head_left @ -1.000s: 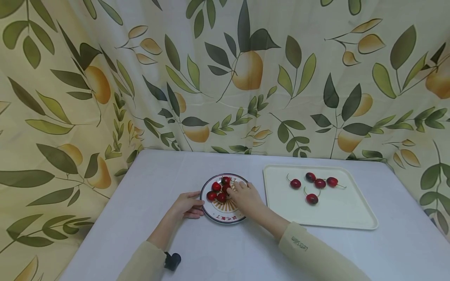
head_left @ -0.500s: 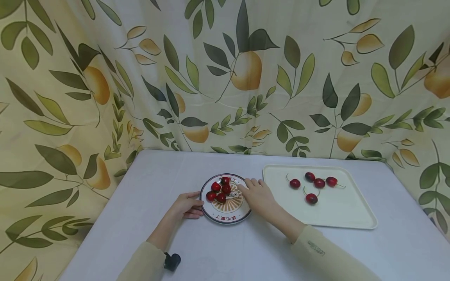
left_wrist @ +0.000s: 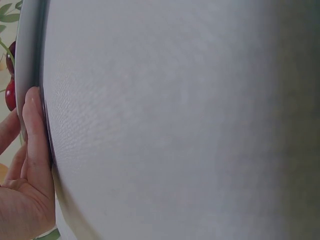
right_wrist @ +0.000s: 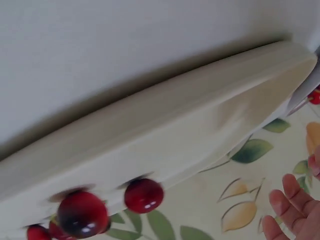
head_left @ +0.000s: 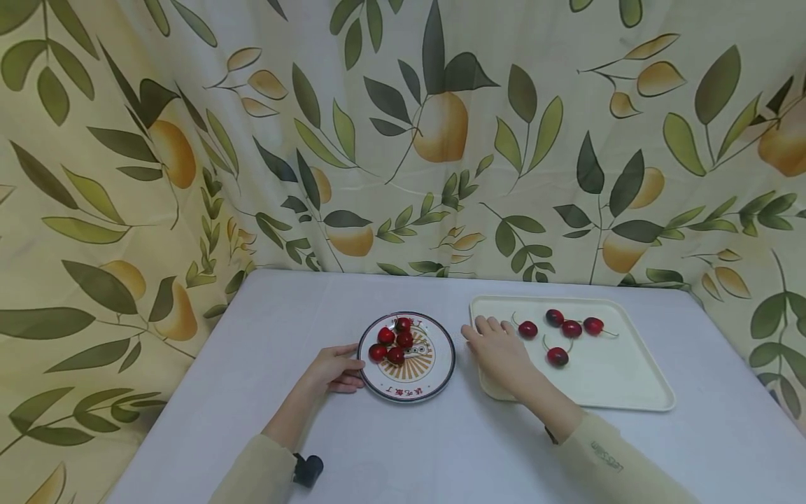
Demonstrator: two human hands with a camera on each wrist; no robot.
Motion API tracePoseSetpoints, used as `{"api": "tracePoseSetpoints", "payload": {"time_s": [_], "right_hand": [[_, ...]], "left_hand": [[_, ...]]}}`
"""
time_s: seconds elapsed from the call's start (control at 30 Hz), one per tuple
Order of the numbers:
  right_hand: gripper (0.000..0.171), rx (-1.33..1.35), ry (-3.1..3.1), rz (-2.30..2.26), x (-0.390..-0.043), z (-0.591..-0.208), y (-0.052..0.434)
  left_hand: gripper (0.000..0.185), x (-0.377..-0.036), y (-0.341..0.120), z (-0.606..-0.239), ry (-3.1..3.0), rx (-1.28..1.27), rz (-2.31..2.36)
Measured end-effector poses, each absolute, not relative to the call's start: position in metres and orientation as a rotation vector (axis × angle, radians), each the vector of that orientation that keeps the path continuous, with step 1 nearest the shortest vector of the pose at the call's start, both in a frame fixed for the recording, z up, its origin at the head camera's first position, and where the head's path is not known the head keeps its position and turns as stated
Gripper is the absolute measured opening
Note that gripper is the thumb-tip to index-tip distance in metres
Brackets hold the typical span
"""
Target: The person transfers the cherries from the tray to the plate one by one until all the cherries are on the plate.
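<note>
Right fingers (head_left: 488,325) loose and slightly spread, nothing between them, hovering at the left edge of the cream tray (head_left: 630,392), and the right hand (head_left: 500,350) sits low over the tray's near-left corner. Closest to those fingertips is one stemmed cherry (head_left: 528,329), just beside them but not touched; four more cherries lie a little farther along the tray, three in a row (head_left: 571,327) and one nearer the person (head_left: 558,356). In the right wrist view the tray's rim (right_wrist: 165,145) fills the frame with two cherries blurred beyond it, and the fingertips (right_wrist: 292,202) show bare. Over on the other side, the left hand (head_left: 334,369) rests on the table (head_left: 315,301) with its fingers (left_wrist: 35,135) laid against the rim of the round patterned plate (head_left: 434,371), steadying it rather than lifting it. That plate carries a cluster of five cherries (head_left: 393,339) on its far-left part. By the look of it, this is the reach phase of a fruit transfer between tray and plate: the working hand is empty and closing on the tray. The next move seems to call for a light pinch on that nearest cherry, by body or stem, without rolling it into its neighbours.
</note>
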State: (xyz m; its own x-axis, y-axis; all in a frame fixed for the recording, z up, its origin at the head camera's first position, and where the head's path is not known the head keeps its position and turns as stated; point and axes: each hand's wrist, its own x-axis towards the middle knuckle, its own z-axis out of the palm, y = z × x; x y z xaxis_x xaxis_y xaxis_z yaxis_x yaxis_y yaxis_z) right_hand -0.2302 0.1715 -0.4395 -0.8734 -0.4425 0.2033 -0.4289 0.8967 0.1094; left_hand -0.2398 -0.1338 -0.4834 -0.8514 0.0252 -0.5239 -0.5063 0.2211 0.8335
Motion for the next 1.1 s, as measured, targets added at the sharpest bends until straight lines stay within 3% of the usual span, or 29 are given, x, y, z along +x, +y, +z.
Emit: {"api": "tracePoseSetpoints", "payload": {"time_s": [0.23,1.1], "right_hand": [[0.017,0.576,-2.816,-0.019,-0.229,-0.438,0.204],[0.023,0.194,-2.961,0.004,-0.224,-0.436,0.32]], "left_hand": [[0.054,-0.24,-0.133,-0.484,2.07,-0.451,1.662],[0.055,-0.238,-0.131,-0.479,2.082,-0.469,1.641]]}}
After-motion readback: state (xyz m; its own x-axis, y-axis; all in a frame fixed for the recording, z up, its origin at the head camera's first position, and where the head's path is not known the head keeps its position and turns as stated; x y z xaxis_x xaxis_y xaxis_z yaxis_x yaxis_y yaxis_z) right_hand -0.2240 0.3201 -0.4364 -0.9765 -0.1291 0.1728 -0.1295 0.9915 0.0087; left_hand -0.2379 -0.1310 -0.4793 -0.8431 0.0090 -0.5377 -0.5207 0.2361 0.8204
